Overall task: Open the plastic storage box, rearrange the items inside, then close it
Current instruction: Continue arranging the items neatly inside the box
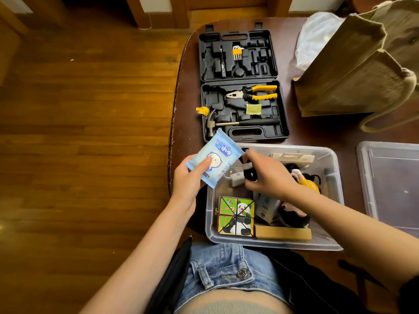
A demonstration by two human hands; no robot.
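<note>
Holding wipes pack (213,158) — left grip (188,177), beside box (326,155).

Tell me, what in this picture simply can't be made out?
- Head view: what the right hand grips inside the clear storage box; its fingers cover most of the black thing.
- Head view: items under the right forearm; the arm hides them.
- Head view: the box lid, cut off by the right edge.
- Head view: small print on the wipes pack in the left hand, too small.
</note>
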